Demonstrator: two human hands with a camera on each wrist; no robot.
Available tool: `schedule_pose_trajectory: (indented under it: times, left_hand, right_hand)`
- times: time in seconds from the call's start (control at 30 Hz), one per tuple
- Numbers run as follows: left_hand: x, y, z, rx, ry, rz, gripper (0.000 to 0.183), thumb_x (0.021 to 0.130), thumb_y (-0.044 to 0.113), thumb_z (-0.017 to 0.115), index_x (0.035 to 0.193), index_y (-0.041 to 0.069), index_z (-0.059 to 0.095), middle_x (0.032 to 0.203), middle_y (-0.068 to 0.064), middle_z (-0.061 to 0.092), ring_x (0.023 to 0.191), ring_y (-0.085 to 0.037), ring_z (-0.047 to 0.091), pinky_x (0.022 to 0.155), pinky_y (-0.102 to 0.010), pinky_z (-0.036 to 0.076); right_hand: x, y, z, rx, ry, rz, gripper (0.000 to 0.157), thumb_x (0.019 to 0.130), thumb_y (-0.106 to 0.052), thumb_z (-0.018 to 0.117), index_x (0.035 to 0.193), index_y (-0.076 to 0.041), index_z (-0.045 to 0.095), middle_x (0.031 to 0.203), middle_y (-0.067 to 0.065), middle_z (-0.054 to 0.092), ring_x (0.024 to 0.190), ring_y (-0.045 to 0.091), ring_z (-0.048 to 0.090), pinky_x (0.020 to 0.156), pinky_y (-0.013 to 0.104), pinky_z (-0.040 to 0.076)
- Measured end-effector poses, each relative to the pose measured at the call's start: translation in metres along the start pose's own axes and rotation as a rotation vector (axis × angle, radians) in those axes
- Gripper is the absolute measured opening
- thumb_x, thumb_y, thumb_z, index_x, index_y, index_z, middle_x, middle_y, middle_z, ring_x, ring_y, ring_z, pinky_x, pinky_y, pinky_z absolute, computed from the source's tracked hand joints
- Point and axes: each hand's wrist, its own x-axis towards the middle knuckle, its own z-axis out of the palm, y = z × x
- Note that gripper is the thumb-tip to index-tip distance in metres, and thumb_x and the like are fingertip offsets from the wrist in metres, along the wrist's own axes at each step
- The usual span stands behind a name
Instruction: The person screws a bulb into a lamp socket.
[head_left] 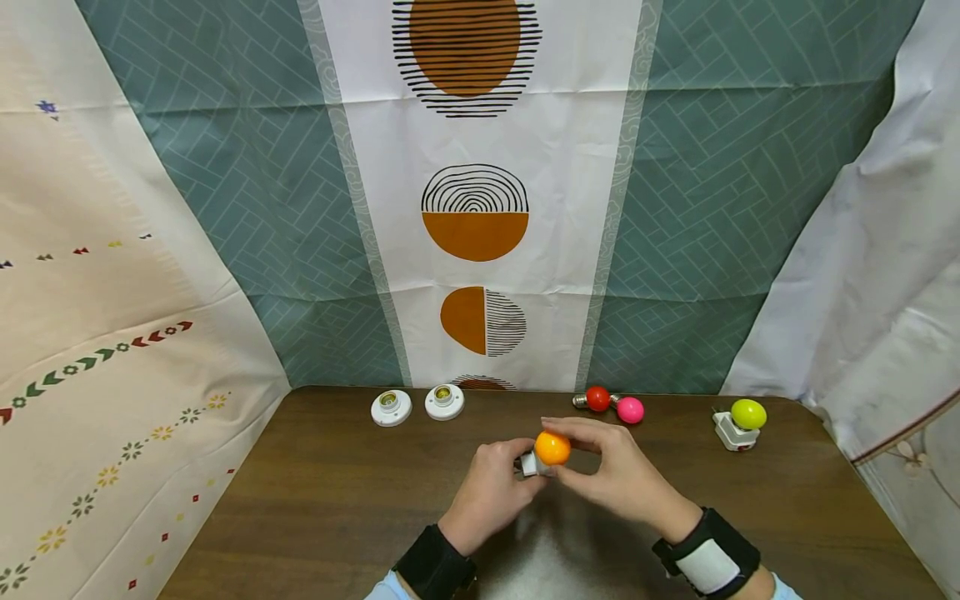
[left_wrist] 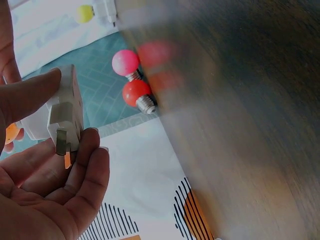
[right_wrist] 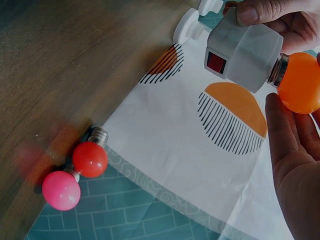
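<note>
Over the middle of the table, my left hand (head_left: 491, 490) grips a white plug-in bulb socket (right_wrist: 245, 52) with a red switch (right_wrist: 216, 62) on its side. Its flat metal prongs (left_wrist: 61, 142) stick out in the left wrist view. My right hand (head_left: 622, 475) holds an orange light bulb (head_left: 552, 448) between thumb and fingers. In the right wrist view, the bulb's metal screw base (right_wrist: 278, 70) sits at the socket's mouth, with part of the thread showing. Bulb and socket are in line, tilted sideways.
Two round white lamp holders (head_left: 391, 408) stand at the table's back edge, left of centre. A red bulb (head_left: 597, 398) and a pink bulb (head_left: 630, 409) lie together behind my right hand. Farther right, a yellow-green bulb (head_left: 748, 414) sits in another white plug-in socket (head_left: 737, 435). Patterned cloth (head_left: 480, 133) hangs behind.
</note>
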Motion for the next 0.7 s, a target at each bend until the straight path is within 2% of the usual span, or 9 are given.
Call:
schedule_pose_trajectory:
  times: [0.17, 0.37, 0.53, 0.7]
  left_hand:
    - [-0.001, 0.0, 0.0, -0.012, -0.001, -0.006, 0.032, 0.076, 0.027, 0.075, 0.105, 0.018, 0.065, 0.09, 0.015, 0.06, 0.074, -0.001, 0.054, 0.068, -0.017, 0.044]
    - [0.0, 0.001, -0.001, -0.012, -0.012, -0.018, 0.031, 0.076, 0.025, 0.075, 0.104, 0.018, 0.065, 0.088, 0.015, 0.059, 0.072, -0.003, 0.054, 0.066, -0.017, 0.044]
    - [0.0, 0.001, -0.002, -0.013, -0.016, -0.02, 0.031, 0.076, 0.025, 0.075, 0.104, 0.017, 0.065, 0.087, 0.015, 0.059, 0.072, -0.003, 0.054, 0.066, -0.017, 0.044]
    - [0.0, 0.001, -0.001, -0.006, -0.005, -0.01, 0.03, 0.078, 0.029, 0.074, 0.105, 0.018, 0.064, 0.089, 0.014, 0.059, 0.074, -0.002, 0.055, 0.067, -0.017, 0.043]
  right_hand:
    - [0.0, 0.002, 0.001, 0.027, 0.034, 0.018, 0.047, 0.075, -0.019, 0.077, 0.119, -0.019, 0.061, 0.119, -0.003, 0.059, 0.104, 0.013, 0.056, 0.079, 0.029, 0.047]
    - [0.0, -0.001, 0.003, 0.053, 0.099, 0.084, 0.045, 0.071, -0.02, 0.08, 0.113, -0.022, 0.064, 0.112, -0.004, 0.061, 0.097, 0.012, 0.058, 0.075, 0.029, 0.049]
    - [0.003, -0.019, 0.001, 0.041, 0.117, 0.085, 0.049, 0.066, -0.01, 0.081, 0.112, -0.015, 0.064, 0.112, 0.0, 0.061, 0.098, 0.015, 0.058, 0.074, 0.031, 0.049]
    - [0.007, -0.039, -0.005, 0.022, 0.072, 0.07, 0.052, 0.067, -0.008, 0.081, 0.116, -0.009, 0.062, 0.117, 0.003, 0.059, 0.104, 0.019, 0.057, 0.077, 0.035, 0.048]
